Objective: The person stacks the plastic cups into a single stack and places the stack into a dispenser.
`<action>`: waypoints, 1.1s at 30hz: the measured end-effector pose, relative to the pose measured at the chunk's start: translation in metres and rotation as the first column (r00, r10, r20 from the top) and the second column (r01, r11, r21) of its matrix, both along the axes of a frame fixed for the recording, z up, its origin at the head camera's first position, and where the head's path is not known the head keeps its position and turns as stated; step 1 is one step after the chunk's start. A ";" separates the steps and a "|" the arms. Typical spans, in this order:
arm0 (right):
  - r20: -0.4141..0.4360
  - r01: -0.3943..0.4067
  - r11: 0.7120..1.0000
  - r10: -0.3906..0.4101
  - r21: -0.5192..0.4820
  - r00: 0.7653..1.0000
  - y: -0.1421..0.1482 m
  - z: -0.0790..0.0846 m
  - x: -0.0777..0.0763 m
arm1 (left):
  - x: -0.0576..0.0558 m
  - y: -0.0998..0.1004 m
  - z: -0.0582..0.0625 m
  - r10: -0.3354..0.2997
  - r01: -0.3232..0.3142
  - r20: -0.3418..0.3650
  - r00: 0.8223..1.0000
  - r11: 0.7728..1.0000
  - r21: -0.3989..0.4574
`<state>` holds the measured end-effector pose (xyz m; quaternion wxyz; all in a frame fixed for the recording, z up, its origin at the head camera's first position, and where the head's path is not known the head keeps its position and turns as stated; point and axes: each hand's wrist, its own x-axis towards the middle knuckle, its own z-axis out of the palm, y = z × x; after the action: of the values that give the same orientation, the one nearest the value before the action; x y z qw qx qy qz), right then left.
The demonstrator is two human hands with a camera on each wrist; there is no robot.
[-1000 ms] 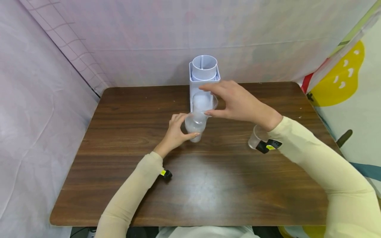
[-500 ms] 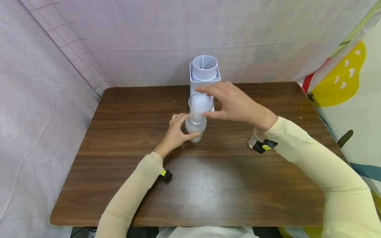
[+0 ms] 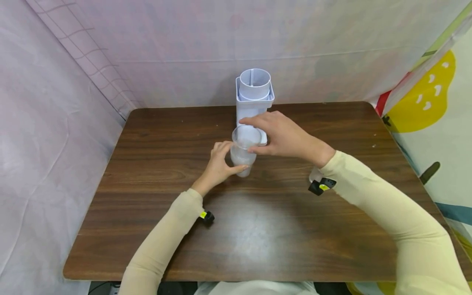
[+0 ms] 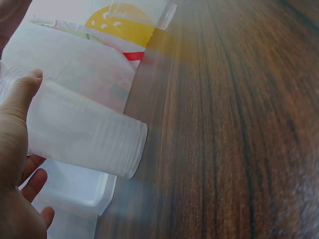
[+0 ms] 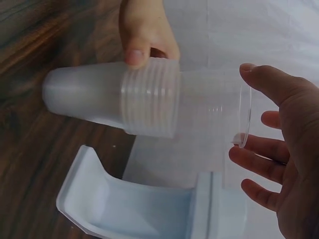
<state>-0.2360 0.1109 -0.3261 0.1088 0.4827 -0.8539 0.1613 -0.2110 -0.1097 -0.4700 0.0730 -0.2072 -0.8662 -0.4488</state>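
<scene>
A stack of clear plastic cups (image 3: 243,159) stands upright on the table, several rims packed together in the right wrist view. Round its upper part my left hand (image 3: 216,167) grips with thumb and fingers. My right hand (image 3: 285,137) pinches another clear plastic cup (image 3: 246,133) near its rim, thumb on one side and fingers on the other. This cup (image 5: 209,102) is partly inside the mouth of the stack, its rim standing well above the others. Just behind the stack is a white plastic holder (image 3: 251,110) with a round tube on top.
One more clear cup (image 3: 315,175) sits on the brown wooden table (image 3: 258,229) to the right, mostly hidden by the right wrist and its camera. A pale cloth (image 3: 177,73) hangs behind the table; a patterned cloth (image 3: 424,98) is at the right.
My right hand has moved left and then down, bringing its cup from behind the stack to over it and partly into it. The left hand has stayed still on the stack.
</scene>
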 end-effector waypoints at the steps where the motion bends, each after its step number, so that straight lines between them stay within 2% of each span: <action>1: 0.002 0.000 1.000 0.000 0.001 1.000 -0.001 -0.003 0.000 | 0.000 0.000 0.000 0.000 0.000 -0.002 1.000 1.000 0.002; 7: 0.032 0.015 1.000 -0.016 0.023 0.999 -0.003 -0.015 0.002 | 0.000 0.000 -0.002 -0.001 0.001 -0.010 1.000 1.000 0.010; 21: 0.048 0.030 0.998 -0.032 0.052 0.998 -0.005 -0.030 0.002 | 0.002 0.000 0.000 -0.005 0.005 -0.003 1.000 1.000 0.020; 33: 0.108 0.067 0.995 -0.076 0.078 0.991 -0.006 -0.040 0.001 | 0.003 0.001 0.000 -0.001 0.001 0.025 1.000 1.000 0.031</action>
<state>-0.2346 0.1046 -0.3665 0.0487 0.4457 -0.8808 0.1519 -0.2082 -0.1089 -0.4697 0.0649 -0.2009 -0.8600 -0.4646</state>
